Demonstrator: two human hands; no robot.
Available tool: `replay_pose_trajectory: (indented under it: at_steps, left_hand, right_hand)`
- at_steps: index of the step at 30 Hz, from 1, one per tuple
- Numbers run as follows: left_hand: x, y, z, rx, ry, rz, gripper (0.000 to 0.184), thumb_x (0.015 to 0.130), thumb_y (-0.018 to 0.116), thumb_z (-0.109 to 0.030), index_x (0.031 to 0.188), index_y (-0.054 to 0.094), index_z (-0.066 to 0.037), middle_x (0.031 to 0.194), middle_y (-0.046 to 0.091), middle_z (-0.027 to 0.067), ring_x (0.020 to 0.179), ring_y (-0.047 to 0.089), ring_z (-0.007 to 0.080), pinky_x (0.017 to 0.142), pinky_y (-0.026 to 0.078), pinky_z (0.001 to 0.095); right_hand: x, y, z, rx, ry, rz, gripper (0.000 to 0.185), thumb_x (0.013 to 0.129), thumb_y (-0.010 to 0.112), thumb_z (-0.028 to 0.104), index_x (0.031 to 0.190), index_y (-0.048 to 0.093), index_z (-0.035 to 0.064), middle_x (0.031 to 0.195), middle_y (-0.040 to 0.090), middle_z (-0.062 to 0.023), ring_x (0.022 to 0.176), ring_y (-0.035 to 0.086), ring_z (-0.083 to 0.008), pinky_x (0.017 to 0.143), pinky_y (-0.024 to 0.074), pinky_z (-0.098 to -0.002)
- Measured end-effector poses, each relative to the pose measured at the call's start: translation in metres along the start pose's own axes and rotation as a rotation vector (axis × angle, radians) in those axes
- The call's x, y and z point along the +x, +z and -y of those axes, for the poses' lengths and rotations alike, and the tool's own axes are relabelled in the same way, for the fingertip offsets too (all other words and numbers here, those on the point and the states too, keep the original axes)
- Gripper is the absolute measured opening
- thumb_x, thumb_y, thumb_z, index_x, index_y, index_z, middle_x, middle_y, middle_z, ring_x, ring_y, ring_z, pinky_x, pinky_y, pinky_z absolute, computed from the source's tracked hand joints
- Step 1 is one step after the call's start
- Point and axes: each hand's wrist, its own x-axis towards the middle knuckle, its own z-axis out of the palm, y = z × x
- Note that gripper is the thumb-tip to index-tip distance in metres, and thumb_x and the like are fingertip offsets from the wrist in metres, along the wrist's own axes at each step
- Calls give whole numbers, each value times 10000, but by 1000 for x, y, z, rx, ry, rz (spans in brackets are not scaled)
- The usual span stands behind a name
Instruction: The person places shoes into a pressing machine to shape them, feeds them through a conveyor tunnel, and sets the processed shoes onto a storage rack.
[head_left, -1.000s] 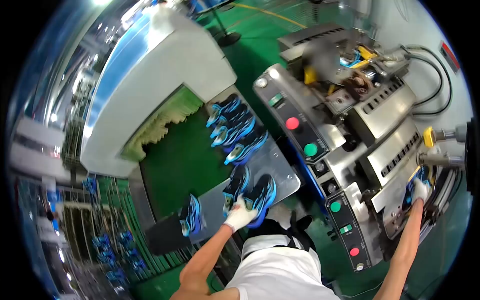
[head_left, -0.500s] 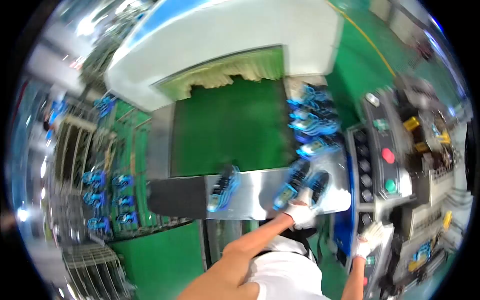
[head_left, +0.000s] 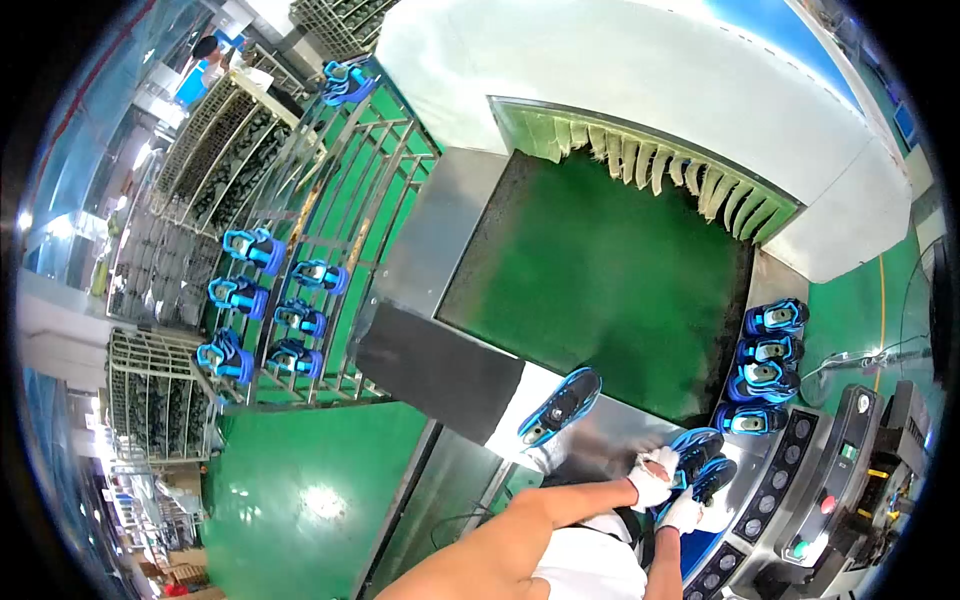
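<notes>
Head view. Two blue-and-black shoes side by side at the near edge of the metal table, right by the gloved hands. Upper shoe lies at about 1 o'clock from the left hand; lower shoe at about 1 to 2 o'clock from the right hand. Long axes roughly alike: toes toward 2 o'clock, heel ends back toward the hands. Left hand nearer the upper shoe, right hand nearer the lower one — the heel ends are the parts within reach.

Left hand: fingers bent in, narrow, at the heel end of the upper shoe; looks to be touching. Right hand: fingers drawn together at the heel end of the lower shoe. Firm grip or light touch — cannot tell for either. Hands close together, right one slightly lower.

Lone shoe at 10 o'clock from the left hand, which is the nearer; apart from the pair, toe toward 1 to 2 o'clock.

Around: row of four shoes at 1 o'clock along the table's far side. Green belt toward 11 to 12, dark mat at 10. Rack with shoes beyond the mat. Machine with buttons at 3.
</notes>
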Motion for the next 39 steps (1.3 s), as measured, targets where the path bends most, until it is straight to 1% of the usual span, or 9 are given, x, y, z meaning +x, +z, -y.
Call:
replay_pose_trajectory:
  at_steps: [1,4,5,17,19,21,31,37,39]
  left_hand:
    - [43,87,33,38,143,-334,749,895,534,-284,1521,327,70,1517,402,349,1340,464,526,1131,365,568]
    - [37,65,17,49,99,-138,737,915,458,-207,1565,242,64,1589,291,355,1433,351,549,1185,269,611]
    - [36,63,15,95,91,-95,752,906,463,-194,1573,228,62,1606,268,348,1451,329,543,1180,256,634]
    - [-24,-23,-22,-175,203,86,764,765,718,-460,1278,548,81,1089,692,279,985,713,366,852,570,454]
    - [-50,-27,-68,211,147,468,738,784,701,-592,1075,669,86,1026,708,283,905,726,364,779,578,486]
    - [-63,28,-43,369,229,271,798,755,734,-639,1012,693,115,1031,715,291,996,716,386,854,565,472]
    - [-202,154,-179,741,857,794,961,759,790,-513,1334,404,153,1361,488,364,1297,494,446,1081,414,475]
    - [-301,237,-251,666,984,1392,920,763,812,-436,1439,423,52,1413,544,258,1272,564,370,1079,440,452]
    - [-358,274,-263,698,1189,1176,794,773,795,-325,1423,469,-7,1335,602,209,1233,585,298,1058,454,430]
  right_hand:
    - [11,23,-9,22,-76,-80,594,931,625,527,900,750,-53,894,755,-202,763,715,-366,759,552,-477]
    - [32,30,-38,-55,-267,-32,529,920,695,496,958,729,-31,812,722,-179,705,702,-328,602,546,-501]
    - [26,27,-34,583,-51,35,445,900,739,396,1008,705,-34,904,735,-179,749,681,-301,687,541,-447]
    - [-106,-89,-85,1866,360,108,461,803,774,41,1241,633,25,1090,695,-64,911,659,-186,828,556,-351]
    - [-154,-104,-110,1849,444,-38,523,787,788,27,1277,607,26,1095,694,-69,927,660,-189,830,557,-346]
    - [-200,-98,-138,1784,622,-247,572,780,838,155,1287,618,11,1080,705,-69,945,656,-176,855,544,-340]
    - [-372,-151,-207,2023,1341,-1046,687,792,858,112,1398,534,82,1015,670,-40,697,621,-117,553,496,-292]
    - [-512,-133,-260,1626,1448,-1786,536,804,796,53,1298,590,27,1094,683,-56,880,661,-138,791,549,-298]
    - [-549,-130,-284,1248,1650,-1772,605,801,798,79,1353,563,3,1138,682,-75,977,659,-159,887,538,-316]
